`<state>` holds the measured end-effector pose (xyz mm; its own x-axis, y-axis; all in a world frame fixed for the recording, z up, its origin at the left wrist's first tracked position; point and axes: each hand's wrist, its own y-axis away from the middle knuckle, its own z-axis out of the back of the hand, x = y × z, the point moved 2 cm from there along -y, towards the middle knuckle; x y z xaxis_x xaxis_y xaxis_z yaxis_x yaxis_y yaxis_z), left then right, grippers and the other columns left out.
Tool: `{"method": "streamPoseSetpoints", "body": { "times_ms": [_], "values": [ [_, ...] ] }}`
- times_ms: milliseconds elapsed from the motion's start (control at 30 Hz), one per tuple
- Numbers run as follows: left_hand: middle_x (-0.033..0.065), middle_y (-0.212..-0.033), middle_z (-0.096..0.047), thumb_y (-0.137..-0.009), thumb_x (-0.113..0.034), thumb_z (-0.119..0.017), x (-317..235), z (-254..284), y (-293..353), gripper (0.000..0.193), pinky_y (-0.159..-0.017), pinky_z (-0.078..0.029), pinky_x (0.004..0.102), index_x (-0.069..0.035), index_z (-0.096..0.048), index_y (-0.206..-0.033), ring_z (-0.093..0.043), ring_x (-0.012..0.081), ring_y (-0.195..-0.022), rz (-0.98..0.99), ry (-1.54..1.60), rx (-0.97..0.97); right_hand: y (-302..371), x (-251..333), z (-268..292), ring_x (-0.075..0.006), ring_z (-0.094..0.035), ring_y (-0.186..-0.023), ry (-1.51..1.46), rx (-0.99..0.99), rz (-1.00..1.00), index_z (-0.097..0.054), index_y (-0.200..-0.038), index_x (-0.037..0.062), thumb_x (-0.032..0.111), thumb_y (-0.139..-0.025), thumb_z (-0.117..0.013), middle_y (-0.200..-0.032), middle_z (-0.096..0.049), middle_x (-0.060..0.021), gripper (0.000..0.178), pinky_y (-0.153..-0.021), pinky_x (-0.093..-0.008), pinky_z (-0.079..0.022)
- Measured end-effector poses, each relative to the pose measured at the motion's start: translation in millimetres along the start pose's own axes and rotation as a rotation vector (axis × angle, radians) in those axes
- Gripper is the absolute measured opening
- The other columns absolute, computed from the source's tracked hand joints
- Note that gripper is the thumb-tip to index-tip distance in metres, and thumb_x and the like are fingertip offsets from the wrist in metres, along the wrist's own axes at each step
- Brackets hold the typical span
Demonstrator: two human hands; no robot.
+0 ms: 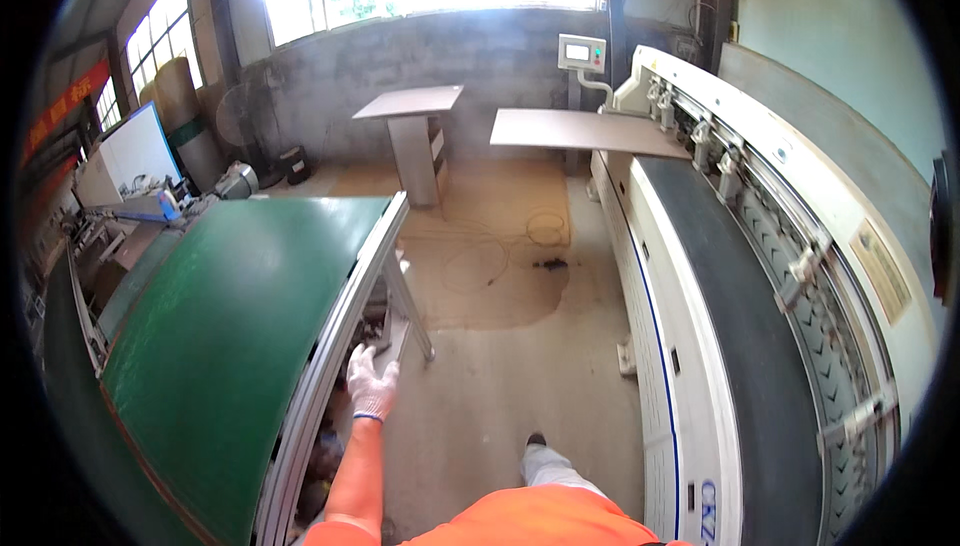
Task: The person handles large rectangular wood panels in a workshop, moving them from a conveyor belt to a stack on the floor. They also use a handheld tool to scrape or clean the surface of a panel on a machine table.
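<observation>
My left hand (373, 384), in a white knit glove, hangs beside the aluminium edge of a green-topped conveyor table (240, 316). Its fingers look apart, and nothing shows in them. Parts and clutter under the table lie just behind that hand, too dim to name. My right hand is out of the picture. On my right runs a long white machine (655, 376) with a black belt (745, 346) along its top. A flat pale board (580, 129) rests across the machine's far end, sticking out to the left.
At the back, another pale board (410, 101) lies on a narrow stand (412, 161). A control box (581, 52) with a screen is mounted by the machine. Thin cable (545, 229) loops over the floor, near a small dark object (550, 264). A grey motor (237, 181) sits behind the conveyor table.
</observation>
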<state>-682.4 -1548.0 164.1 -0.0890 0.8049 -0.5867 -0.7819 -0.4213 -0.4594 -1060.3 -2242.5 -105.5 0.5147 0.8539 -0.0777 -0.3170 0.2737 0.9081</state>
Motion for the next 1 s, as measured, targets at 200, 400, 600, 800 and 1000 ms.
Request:
{"method": "streamPoseSetpoints", "body": {
  "times_ms": [200,400,600,800,1000],
  "values": [
    [0.0313,-0.149,-0.049,-0.086,-0.044,-0.076,64,-89,-159,0.076,-0.121,-0.036,0.0488,0.007,-0.058,-0.139,-0.045,0.0429,-0.142,0.251,-0.218,0.039,-113,217,320,-0.0355,-0.070,-0.115,0.117,-0.201,0.211,-0.074,-0.114,-0.0010,0.047,-0.094,-0.062,-0.119,-0.073,-0.0254,0.054,-0.097,-0.0441,-0.054],
    [0.0291,-0.152,-0.048,-0.093,-0.049,-0.068,145,-127,-296,0.070,-0.122,-0.031,0.0554,0.003,-0.058,-0.139,-0.043,0.0442,-0.143,0.628,-0.432,-0.076,-102,539,721,-0.0288,-0.070,-0.118,-0.492,-0.823,0.614,-0.072,-0.125,-0.0004,0.035,-0.095,-0.071,-0.123,-0.075,-0.0181,0.047,-0.103,-0.0387,-0.052],
    [0.0216,-0.172,-0.023,-0.100,-0.066,-0.047,171,-205,-486,0.092,-0.129,-0.011,0.0555,-0.001,-0.030,-0.163,-0.018,0.0384,-0.160,0.929,-0.703,0.148,-121,764,888,-0.0382,-0.073,-0.101,0.201,-0.915,0.774,-0.075,-0.096,0.0025,0.032,-0.094,-0.061,-0.104,-0.076,-0.0203,0.033,-0.089,-0.0469,-0.056],
    [0.0229,-0.170,-0.026,-0.101,-0.062,-0.048,211,-256,-632,0.088,-0.130,-0.013,0.0541,0.000,-0.032,-0.162,-0.020,0.0388,-0.159,0.957,-0.727,0.131,-224,878,887,-0.0360,-0.061,-0.131,0.380,-0.320,0.514,-0.073,-0.126,0.0046,0.057,-0.100,-0.047,-0.133,-0.069,-0.0204,0.064,-0.110,-0.0420,-0.047],
    [0.0237,-0.167,-0.032,-0.099,-0.057,-0.055,271,-272,-726,0.083,-0.129,-0.016,0.0545,0.000,-0.039,-0.158,-0.025,0.0401,-0.157,1.031,-0.758,-0.017,-321,1028,941,-0.0347,-0.067,-0.118,0.614,-0.113,0.491,-0.077,-0.119,0.0127,0.061,-0.096,-0.054,-0.124,-0.074,-0.0152,0.058,-0.101,-0.0422,-0.052]
  ]
}}
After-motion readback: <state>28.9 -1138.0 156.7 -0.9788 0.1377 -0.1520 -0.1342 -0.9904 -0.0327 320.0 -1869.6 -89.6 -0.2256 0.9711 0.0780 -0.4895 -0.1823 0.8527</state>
